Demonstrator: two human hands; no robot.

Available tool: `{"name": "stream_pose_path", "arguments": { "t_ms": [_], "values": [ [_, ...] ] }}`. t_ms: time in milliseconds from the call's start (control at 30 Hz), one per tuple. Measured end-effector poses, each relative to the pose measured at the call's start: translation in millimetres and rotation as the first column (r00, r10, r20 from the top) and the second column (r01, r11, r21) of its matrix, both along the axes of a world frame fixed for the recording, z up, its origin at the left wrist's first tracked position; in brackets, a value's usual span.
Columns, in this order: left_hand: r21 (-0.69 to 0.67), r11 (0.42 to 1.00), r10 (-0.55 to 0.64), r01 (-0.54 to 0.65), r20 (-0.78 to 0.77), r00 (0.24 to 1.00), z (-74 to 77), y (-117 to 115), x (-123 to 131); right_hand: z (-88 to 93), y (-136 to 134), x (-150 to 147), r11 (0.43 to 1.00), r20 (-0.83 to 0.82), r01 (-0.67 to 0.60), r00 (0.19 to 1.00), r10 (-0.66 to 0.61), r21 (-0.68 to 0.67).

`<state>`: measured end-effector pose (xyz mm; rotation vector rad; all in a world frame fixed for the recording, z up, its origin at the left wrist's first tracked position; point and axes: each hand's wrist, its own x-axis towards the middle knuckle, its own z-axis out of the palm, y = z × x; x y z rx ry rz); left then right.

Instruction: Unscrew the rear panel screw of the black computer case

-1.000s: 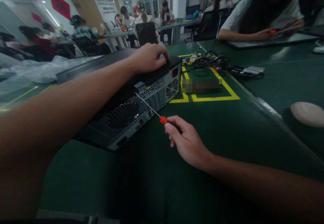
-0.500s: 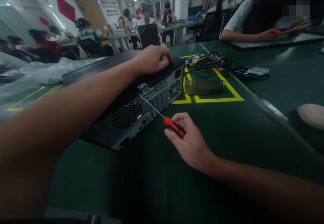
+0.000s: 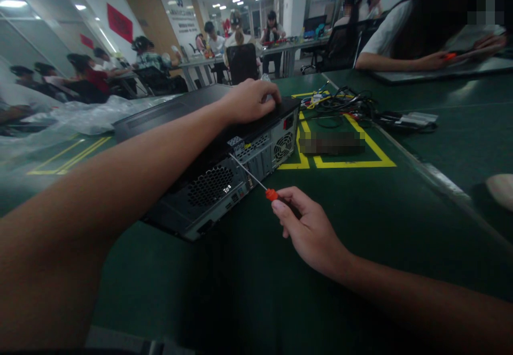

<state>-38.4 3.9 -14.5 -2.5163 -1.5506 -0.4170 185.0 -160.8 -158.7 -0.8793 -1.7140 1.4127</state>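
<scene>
A black desktop computer case (image 3: 152, 117) lies at a slant on the green table, its metal back panel (image 3: 264, 162) with vents and ports turned toward me. My left hand (image 3: 254, 101) rests on the case top near its right end, fingers bent and thumb apart from them. An orange and black screwdriver (image 3: 271, 194) is held by the handle in my right hand (image 3: 310, 226). Its thin shaft slants up to the left, and the tip meets the back panel by a small perforated metal bracket (image 3: 235, 143). The exact contact point is too small to make out.
A tangle of cables (image 3: 340, 101) lies behind the case to the right, near yellow tape (image 3: 352, 163) and a blurred-out dark object (image 3: 332, 143). Clear plastic wrap (image 3: 88, 114) is at the left. Across the table a person (image 3: 385, 39) holds something orange.
The whole view has shifted slightly, so everything sits a little further right. My right-hand fingers have turned around the screwdriver handle. My left hand stays on the case.
</scene>
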Motion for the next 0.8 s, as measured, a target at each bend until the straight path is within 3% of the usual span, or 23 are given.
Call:
{"name": "stream_pose_path", "arguments": {
  "t_ms": [167,333,500,800],
  "values": [
    [0.002,1.0,-0.012,0.012,0.002,1.0,-0.3,0.5,-0.1,-4.1,4.6,-2.1,0.988,0.014,-0.092,0.995,0.095,-0.123],
    [0.01,1.0,-0.019,0.019,-0.014,1.0,-0.1,0.2,0.6,-9.6,9.9,-1.8,0.993,-0.001,-0.056,0.998,0.056,-0.1],
    [0.016,1.0,-0.002,0.002,-0.021,1.0,0.5,-1.4,1.6,-13.0,11.5,-2.7,0.991,-0.023,-0.1,0.995,0.099,-0.093],
    [0.003,1.0,0.0,0.0,-0.008,1.0,1.0,-1.5,0.5,-10.2,10.1,0.1,0.998,-0.01,-0.043,0.999,0.043,-0.051]
  ]
}}
